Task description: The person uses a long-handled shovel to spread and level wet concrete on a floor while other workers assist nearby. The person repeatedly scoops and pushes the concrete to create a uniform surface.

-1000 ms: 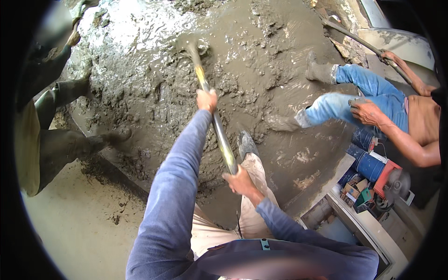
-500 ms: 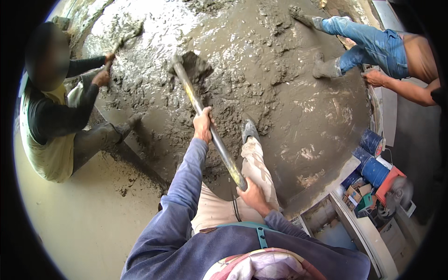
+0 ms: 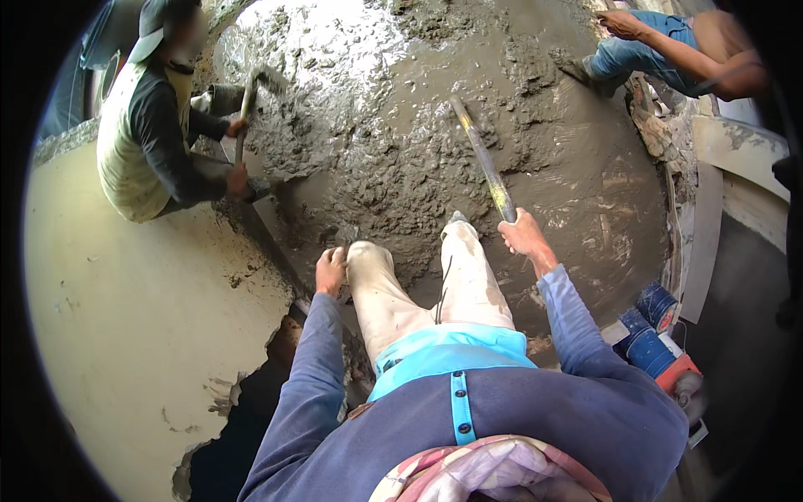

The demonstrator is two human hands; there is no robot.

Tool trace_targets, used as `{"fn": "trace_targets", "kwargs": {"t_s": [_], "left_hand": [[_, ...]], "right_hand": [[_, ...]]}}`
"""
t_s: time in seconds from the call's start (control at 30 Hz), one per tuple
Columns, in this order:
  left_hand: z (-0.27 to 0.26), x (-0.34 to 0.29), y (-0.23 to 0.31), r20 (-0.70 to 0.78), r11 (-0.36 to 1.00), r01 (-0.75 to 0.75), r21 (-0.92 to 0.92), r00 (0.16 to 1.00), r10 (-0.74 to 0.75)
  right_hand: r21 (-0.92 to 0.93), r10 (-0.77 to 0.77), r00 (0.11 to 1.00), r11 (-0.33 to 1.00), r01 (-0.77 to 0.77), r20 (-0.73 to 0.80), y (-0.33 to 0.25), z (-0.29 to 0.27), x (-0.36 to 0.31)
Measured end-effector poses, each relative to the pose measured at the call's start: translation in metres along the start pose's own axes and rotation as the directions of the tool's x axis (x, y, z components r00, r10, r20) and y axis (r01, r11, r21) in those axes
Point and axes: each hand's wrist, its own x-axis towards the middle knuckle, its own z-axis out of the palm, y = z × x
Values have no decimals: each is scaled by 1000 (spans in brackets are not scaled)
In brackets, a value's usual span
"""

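My right hand [image 3: 529,235] is wrapped round the near end of a hoe's long, worn handle [image 3: 483,159], which slants away from me to the left. The hoe's head is hidden in the wet grey mortar [image 3: 401,159]. My left hand [image 3: 330,270] is off the handle, beside my bent left knee [image 3: 368,258]. Its fingers are loosely curled and apart, with nothing seen in them. My right boot [image 3: 457,217] is at the near side of the mortar.
At the left, a co-worker [image 3: 159,125] squats and grips another hoe [image 3: 247,109]. A second person [image 3: 694,50] bends at the upper right. A pale slab [image 3: 150,301] with a broken edge lies at left. Blue buckets [image 3: 652,347] stand at the right.
My left hand has let go of the hoe handle and moved down to my knee. The handle has swung right, its head sinking from view. The co-worker's hoe is more upright.
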Motion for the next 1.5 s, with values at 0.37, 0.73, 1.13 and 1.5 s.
{"fn": "trace_targets", "kwargs": {"t_s": [0.37,0.73,1.13,1.5], "left_hand": [[-119,-59,-158,-202,776,366,-513,827,-524],[23,-69,-33,-129,869,38,-493,985,-116],[62,-187,-114,-99,930,251,-270,953,-286],[62,-250,-129,-267,649,75,-757,871,-412]], "right_hand": [[-681,-300,921,730,55,-247,-33,34,-17],[-761,-392,912,627,168,-121,-82,9,37],[-756,-431,898,617,221,-89,-75,-14,50],[-26,446,791,876,-481,420,-81,-3,92]]}}
